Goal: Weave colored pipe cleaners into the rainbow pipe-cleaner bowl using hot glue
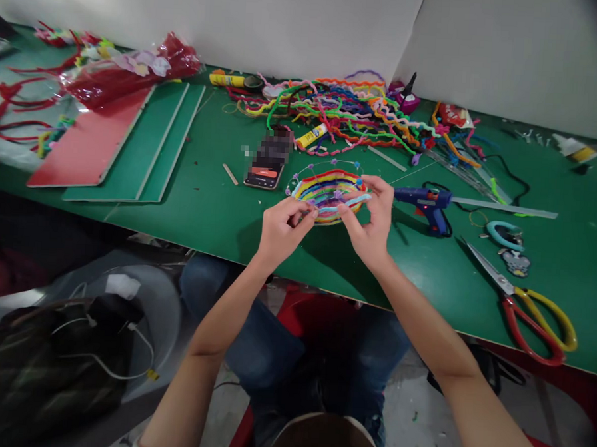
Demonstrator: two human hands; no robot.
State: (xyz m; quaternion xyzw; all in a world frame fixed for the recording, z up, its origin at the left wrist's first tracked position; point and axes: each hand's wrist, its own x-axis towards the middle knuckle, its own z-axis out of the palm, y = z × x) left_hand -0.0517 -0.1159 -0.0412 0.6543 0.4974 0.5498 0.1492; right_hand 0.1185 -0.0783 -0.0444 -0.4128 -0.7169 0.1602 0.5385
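Note:
A small round basket woven of many-coloured pipe cleaners (328, 188) is held just above the green table (204, 198). My left hand (281, 229) pinches its near rim with fingers closed. My right hand (371, 220) grips the right side of the rim, thumb and fingers closed on it, with a light blue pipe cleaner (354, 201) running under the fingers. Thin wire loops with small beads stand up from the far rim.
A phone (266, 165) lies behind the basket. A blue glue gun (430, 202) sits to the right, with red-and-yellow scissors (529, 305) nearer the front edge. A heap of loose pipe cleaners (344, 109) and glue sticks lie at the back. Green and red boards (133, 135) are stacked left.

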